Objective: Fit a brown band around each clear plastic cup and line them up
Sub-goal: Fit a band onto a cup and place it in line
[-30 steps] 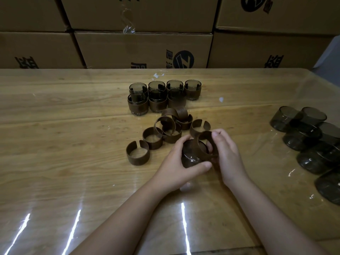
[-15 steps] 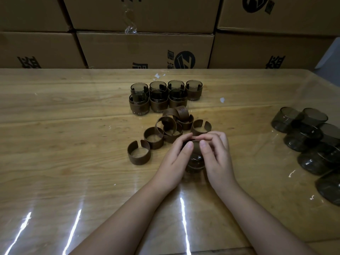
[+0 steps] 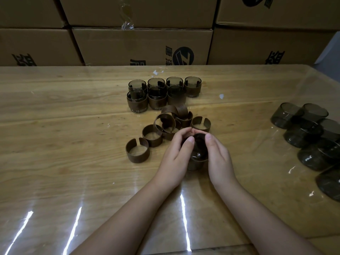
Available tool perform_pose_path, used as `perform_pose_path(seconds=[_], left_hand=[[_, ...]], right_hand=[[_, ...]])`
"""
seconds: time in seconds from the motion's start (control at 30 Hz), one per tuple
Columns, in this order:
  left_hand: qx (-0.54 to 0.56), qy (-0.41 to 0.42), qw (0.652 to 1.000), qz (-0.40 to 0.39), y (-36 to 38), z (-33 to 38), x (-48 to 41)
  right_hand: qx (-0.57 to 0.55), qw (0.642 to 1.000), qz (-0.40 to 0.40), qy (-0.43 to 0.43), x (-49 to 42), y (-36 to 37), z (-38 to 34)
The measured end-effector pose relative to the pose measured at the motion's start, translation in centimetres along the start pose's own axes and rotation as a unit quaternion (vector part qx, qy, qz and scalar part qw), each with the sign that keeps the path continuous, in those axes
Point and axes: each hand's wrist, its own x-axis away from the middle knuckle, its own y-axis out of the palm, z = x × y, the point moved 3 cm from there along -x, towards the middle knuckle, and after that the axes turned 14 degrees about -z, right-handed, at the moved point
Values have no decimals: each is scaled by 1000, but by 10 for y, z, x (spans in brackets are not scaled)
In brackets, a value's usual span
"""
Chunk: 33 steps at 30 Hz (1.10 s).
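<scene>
Cardboard boxes (image 3: 143,45) with black print are stacked behind the wooden desk (image 3: 73,126), which has a shiny clear sheet over the top. So here's what I'm getting on my remote feed. Both hands are at the middle of the desk, slightly toward the near edge. The left hand (image 3: 176,159) and right hand (image 3: 219,162) are cupped from either side around one smoky clear plastic cup (image 3: 197,156), with fingers curled over its far side and thumbs on the near side. A brown split band (image 3: 199,142) looks to be round the cup, but the fingers hide most of it, so I can't tell how it's seated.

Just beyond the hands is a heap of loose brown bands (image 3: 173,122), some overlapping, with one (image 3: 137,150) lying apart on the left. Further toward the far edge, seven banded cups (image 3: 157,100) stand upright in two tight rows, four behind and three in front. Over by the right edge, bare smoky cups (image 3: 303,129) are bunched up touching each other.
</scene>
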Motion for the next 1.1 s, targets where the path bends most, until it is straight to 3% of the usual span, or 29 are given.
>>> perform_pose_path(seconds=[0.4,0.53,0.67,0.8,0.97,1.1], left_hand=[[89,-4,996,26,2,-4,-3],[74,0,997,28,4,-6,-4],[95,-31,994,41,1,-12,-5],[80,-13,994,67,1,-10,-4],[147,-2,986,82,-4,-8,-4],[64,26,996,61,-12,-4,-1]], right_hand=[[-55,996,50,41,-2,5,1],[-60,995,59,46,-3,6,3],[-84,991,64,81,-10,0,6],[-54,994,38,85,-11,-1,7],[-29,998,-9,46,-10,-2,3],[-44,996,-82,14,-14,-16,-3]])
